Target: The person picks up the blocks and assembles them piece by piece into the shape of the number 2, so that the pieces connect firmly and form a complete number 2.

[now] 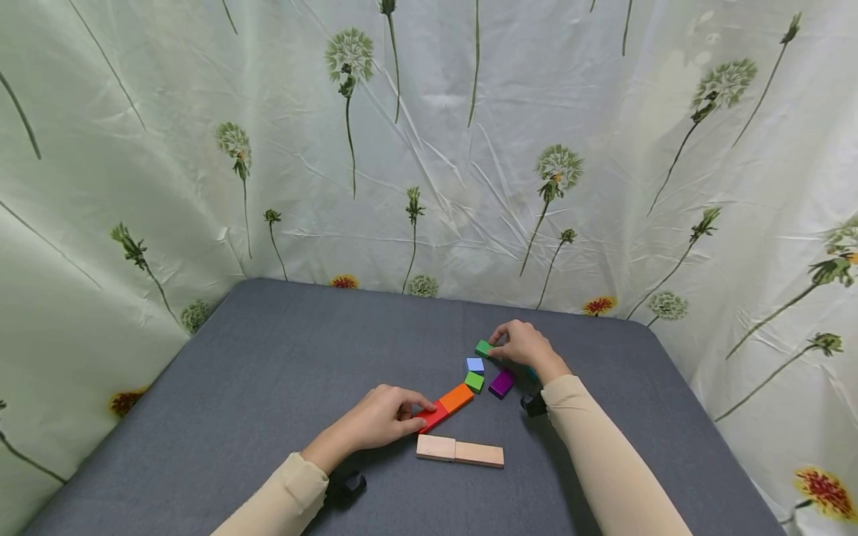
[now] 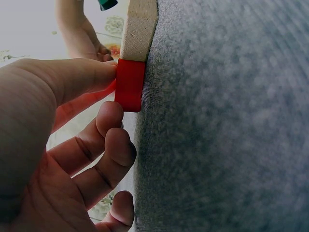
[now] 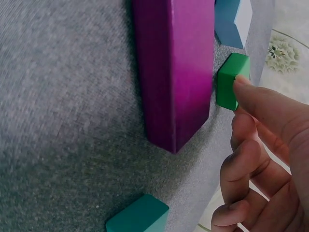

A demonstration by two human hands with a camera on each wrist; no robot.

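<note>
My left hand [image 1: 377,418] pinches the red block [image 2: 130,86] between thumb and fingers at its near end, low on the cloth. Against the red block's far end lies an orange block [image 1: 457,398], in line with it. Beyond that come a light green block [image 1: 474,383] and a light blue block [image 1: 475,365], set close together. Farther back, my right hand [image 1: 526,350] has thumb and finger on a darker green block [image 3: 233,79], which rests on the cloth. A purple block [image 1: 501,383] lies just below the right hand, left of the wrist.
Two plain wooden blocks [image 1: 479,454] lie end to end in front of the red one. A teal block [image 3: 140,215] sits partly hidden beneath the right wrist. Grey cloth covers the table [image 1: 302,342], and a flowered curtain [image 1: 469,149] hangs behind it.
</note>
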